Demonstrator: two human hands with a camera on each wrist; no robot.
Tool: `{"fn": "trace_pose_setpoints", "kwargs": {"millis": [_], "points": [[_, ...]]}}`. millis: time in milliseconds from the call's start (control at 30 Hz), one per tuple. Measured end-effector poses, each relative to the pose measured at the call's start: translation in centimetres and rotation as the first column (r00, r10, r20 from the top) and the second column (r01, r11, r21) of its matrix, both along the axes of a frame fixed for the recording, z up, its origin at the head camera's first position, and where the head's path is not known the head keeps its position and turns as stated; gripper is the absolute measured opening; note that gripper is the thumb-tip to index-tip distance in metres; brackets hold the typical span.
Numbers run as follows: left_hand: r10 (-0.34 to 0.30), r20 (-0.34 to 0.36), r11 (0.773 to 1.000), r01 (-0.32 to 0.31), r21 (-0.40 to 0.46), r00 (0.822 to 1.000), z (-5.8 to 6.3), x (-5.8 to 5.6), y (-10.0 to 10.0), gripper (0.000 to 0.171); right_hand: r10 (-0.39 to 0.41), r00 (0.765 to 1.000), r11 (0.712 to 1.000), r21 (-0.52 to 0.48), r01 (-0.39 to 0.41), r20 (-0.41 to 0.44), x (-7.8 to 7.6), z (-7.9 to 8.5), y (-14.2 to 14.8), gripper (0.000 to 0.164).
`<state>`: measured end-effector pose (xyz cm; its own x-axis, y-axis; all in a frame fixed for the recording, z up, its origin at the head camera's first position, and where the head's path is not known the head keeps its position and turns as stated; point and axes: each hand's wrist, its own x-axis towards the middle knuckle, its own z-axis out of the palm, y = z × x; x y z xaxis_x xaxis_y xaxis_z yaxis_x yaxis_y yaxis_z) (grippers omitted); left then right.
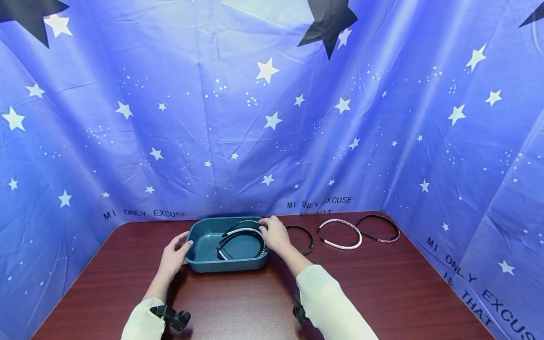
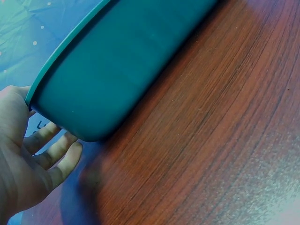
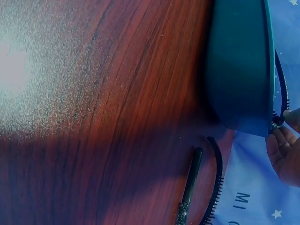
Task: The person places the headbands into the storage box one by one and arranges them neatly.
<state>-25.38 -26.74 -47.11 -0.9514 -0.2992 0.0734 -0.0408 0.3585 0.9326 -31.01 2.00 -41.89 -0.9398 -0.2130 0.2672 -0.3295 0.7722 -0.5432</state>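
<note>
Basin (image 1: 227, 267) on woodgrain table (image 1: 238, 302), starry curtain (image 1: 238, 123)

I work in what looks like a curtained-off booth: blue star-printed cloth (image 1: 238, 123) fills the frame's top and sides, around my wood-grained surface (image 1: 238, 307) at bottom centre.

I see a dark reddish-brown, wood-grained table (image 1: 238, 300). Behind it and along both its sides I have a creased blue curtain (image 1: 246, 118) printed with white stars (image 1: 267, 70). Large black stars (image 1: 329, 23) sit high above the table; black lettering (image 1: 170, 213) runs by its back edge, the lower line apparently cut off.
</note>
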Motion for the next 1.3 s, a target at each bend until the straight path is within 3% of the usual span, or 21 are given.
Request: {"fn": "trace_pose_setpoints", "kwargs": {"millis": [600,1300], "points": [[0.003,0.007,1.000,-0.003,0.006,1.000,0.10,0.00,-0.04,0.044,-0.022,0.999,1.000,0.014,0.022,0.036,-0.26,0.14,-0.39,0.022],[0.009,0.017,1.000,-0.008,-0.011,1.000,0.14,0.16,0.07,0.044,-0.034,0.999,0.999,-0.009,0.034,0.018,-0.07,-0.27,-0.51,0.020]]}}
